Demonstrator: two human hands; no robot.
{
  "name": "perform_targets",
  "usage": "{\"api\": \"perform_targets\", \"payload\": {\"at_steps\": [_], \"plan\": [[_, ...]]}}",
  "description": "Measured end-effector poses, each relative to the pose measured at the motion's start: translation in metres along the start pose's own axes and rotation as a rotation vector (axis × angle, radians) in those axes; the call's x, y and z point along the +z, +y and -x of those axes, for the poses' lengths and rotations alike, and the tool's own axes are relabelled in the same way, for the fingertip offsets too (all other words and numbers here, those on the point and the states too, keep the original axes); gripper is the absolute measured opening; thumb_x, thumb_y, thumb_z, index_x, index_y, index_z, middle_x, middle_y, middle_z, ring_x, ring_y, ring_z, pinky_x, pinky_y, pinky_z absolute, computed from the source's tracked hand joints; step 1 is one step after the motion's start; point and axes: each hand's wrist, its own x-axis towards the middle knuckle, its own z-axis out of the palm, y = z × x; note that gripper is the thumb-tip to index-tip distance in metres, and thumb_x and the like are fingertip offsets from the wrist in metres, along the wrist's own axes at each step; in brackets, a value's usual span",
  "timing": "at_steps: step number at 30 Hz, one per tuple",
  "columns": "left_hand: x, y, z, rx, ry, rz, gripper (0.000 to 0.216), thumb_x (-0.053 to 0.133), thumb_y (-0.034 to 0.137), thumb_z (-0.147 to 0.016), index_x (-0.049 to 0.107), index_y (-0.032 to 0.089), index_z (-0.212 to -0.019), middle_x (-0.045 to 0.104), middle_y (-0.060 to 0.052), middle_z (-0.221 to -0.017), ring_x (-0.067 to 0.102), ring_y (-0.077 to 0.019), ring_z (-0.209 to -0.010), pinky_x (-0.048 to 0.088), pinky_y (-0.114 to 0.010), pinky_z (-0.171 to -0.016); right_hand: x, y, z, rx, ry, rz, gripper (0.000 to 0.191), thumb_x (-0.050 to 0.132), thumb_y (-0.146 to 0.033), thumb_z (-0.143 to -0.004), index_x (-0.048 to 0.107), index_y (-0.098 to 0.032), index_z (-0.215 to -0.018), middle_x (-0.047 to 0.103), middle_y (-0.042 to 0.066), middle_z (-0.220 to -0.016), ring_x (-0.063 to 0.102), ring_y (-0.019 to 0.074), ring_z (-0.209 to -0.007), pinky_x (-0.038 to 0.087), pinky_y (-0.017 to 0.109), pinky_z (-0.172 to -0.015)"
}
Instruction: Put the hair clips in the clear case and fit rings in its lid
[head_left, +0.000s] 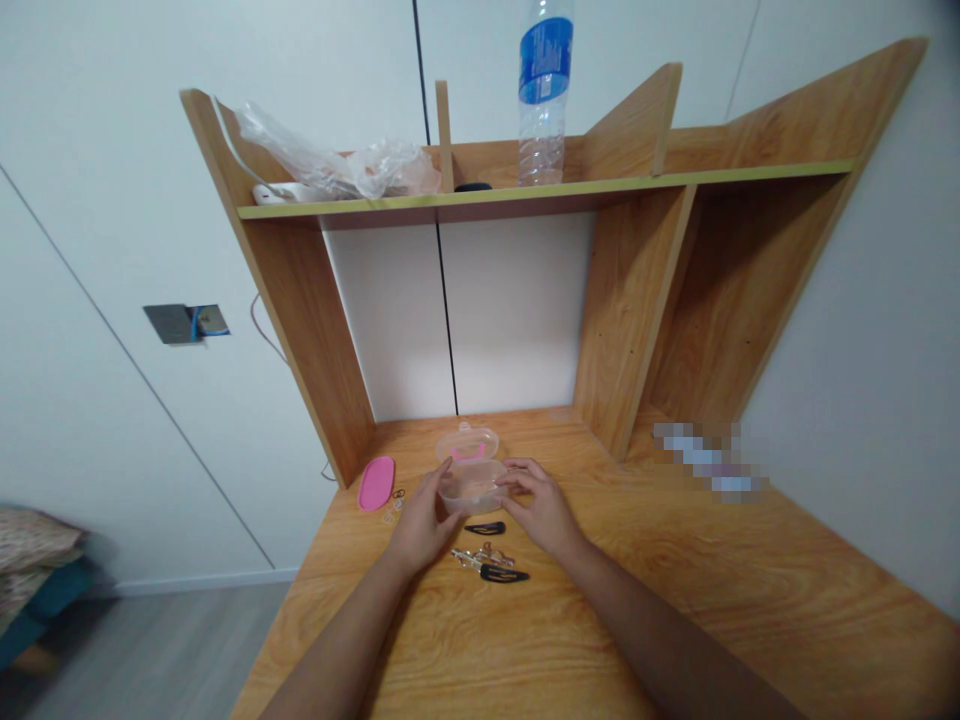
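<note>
A small clear plastic box (471,482) with its lid hinged open at the back sits on the wooden desk (675,580). My left hand (421,522) grips its left side and my right hand (540,508) grips its right side, fingers curled on the rim. Just in front of the box lie black hair clips (486,528), a second black one (504,575) and a silvery clip (469,558). A pink oval lid (376,483) and small rings (395,503) lie left of my left hand.
A shelf (525,192) above the desk carries a clear water bottle (544,95), a crumpled plastic bag (352,165) and a white object. Wooden side panels flank the desk's recess. A blurred patch lies at the right rear. The floor shows at the lower left.
</note>
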Motion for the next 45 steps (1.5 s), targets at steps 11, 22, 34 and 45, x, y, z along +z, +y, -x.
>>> {"api": "perform_targets", "payload": {"at_steps": [11,22,34,45], "plan": [[0.003,-0.008,0.002,-0.034,-0.030,-0.042,0.081,0.068,0.021,-0.084,0.030,0.020,-0.156,0.057,-0.016,-0.142,0.056,-0.0302,-0.130,0.044,-0.052,-0.110,-0.006,-0.010,-0.001,-0.081,-0.007,0.114,0.025,0.065,-0.015,-0.083,0.073,-0.024,-0.105,0.063,0.008,-0.112,0.064,0.0221,-0.106,0.056,0.034,-0.088],[0.000,-0.005,0.001,0.008,-0.020,-0.050,0.083,0.071,0.025,-0.083,0.030,0.022,-0.156,0.055,-0.016,-0.141,0.055,-0.0317,-0.130,0.042,-0.054,-0.111,-0.008,-0.023,0.008,-0.106,-0.317,0.311,0.011,0.067,-0.021,-0.083,0.077,-0.026,-0.085,0.071,-0.001,-0.070,0.062,0.0145,-0.060,0.045,0.024,-0.060],[-0.006,0.005,-0.002,0.065,0.112,-0.081,0.069,0.062,0.031,-0.091,0.032,0.019,-0.152,0.050,-0.018,-0.144,0.052,-0.0312,-0.130,0.046,-0.051,-0.105,-0.014,-0.020,0.006,-0.001,-0.425,0.429,0.006,0.076,-0.029,-0.078,0.076,-0.025,-0.083,0.068,-0.004,-0.060,0.059,0.0133,-0.051,0.032,0.023,-0.051],[-0.021,0.032,0.001,0.234,0.132,-0.182,0.031,0.055,0.027,-0.094,0.063,0.021,-0.124,0.062,-0.013,-0.117,0.059,-0.0280,-0.113,0.049,-0.045,-0.096,-0.013,-0.034,0.007,-0.154,-0.411,0.308,0.004,0.067,-0.027,-0.093,0.069,-0.024,-0.094,0.072,0.000,-0.086,0.066,0.0165,-0.074,0.048,0.025,-0.069]]}}
